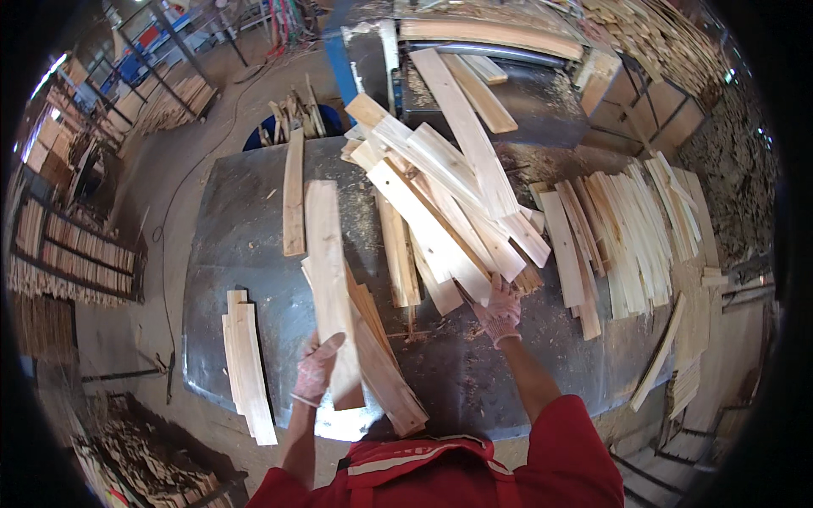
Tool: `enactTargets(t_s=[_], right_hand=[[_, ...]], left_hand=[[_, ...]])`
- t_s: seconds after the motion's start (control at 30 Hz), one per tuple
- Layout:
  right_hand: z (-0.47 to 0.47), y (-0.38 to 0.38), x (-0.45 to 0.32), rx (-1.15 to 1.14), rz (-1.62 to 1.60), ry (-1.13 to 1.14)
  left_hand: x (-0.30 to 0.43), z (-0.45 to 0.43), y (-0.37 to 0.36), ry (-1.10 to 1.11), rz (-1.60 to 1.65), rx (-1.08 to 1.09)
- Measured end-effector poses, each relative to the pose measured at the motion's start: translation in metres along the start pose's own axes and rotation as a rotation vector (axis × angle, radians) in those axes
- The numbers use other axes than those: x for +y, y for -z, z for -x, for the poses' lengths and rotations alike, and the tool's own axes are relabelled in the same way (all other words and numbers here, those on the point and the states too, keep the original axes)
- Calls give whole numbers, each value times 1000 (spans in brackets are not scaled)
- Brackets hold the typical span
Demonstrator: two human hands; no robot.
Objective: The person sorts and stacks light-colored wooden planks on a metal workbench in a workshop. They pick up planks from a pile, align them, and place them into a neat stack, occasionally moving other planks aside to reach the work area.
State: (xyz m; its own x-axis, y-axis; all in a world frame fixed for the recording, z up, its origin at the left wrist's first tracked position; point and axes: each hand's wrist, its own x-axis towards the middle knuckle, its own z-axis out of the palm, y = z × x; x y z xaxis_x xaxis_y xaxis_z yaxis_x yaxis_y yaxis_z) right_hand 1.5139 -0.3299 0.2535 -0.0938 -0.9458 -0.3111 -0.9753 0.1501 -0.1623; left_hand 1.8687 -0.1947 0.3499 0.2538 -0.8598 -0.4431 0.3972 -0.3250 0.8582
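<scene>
My left hand (319, 365), in a fabric work glove, grips the near part of a pale wooden board (331, 267), thumb on top. That board is raised over a small stack of boards (387, 374) near the table's front edge. My right hand (500, 310), gloved too, is at the near end of a light board (438, 235) in the jumbled board pile (457, 184). Its fingers are around that end; the fingertips are partly hidden. Both hands are above the dark metal table (248, 254).
A short board stack (248, 368) lies at left, with a single board (294, 197) farther back. Rows of boards (629, 241) fill the right side. Behind the pile stands a woodworking machine (495, 95) with a metal roller. A blue bin (327, 120) holds wood offcuts. A cable (190, 171) crosses the floor.
</scene>
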Motion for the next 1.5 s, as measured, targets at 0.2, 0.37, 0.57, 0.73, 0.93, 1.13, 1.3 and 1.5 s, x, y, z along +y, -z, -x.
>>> enactTargets(t_s=[0.2, 0.37, 0.57, 0.73, 0.93, 1.13, 1.3, 1.5], right_hand=[[70, -15, -13, 82, -250, 107], [107, -8, -22, 30, -318, -23], [133, 14, -56, -70, -489, 48], [177, 10, -78, -102, -525, 165], [213, -51, -89, -401, -319, 236], [197, -35, -96, -296, -340, 308], [197, -35, -100, -342, -385, 291], [200, -40, -106, -357, -299, 286]], left_hand=[[-9, -38, 110, -368, -488, -18], [76, -133, 98, -807, -1126, -55], [149, -251, 117, -482, -179, 552], [72, -186, 73, -681, -659, 602], [-180, -27, 88, -418, -1027, 550], [-256, 16, 23, -408, -578, 477], [-204, 13, 14, 3, -349, 551], [-187, -5, 44, 341, 65, 459]])
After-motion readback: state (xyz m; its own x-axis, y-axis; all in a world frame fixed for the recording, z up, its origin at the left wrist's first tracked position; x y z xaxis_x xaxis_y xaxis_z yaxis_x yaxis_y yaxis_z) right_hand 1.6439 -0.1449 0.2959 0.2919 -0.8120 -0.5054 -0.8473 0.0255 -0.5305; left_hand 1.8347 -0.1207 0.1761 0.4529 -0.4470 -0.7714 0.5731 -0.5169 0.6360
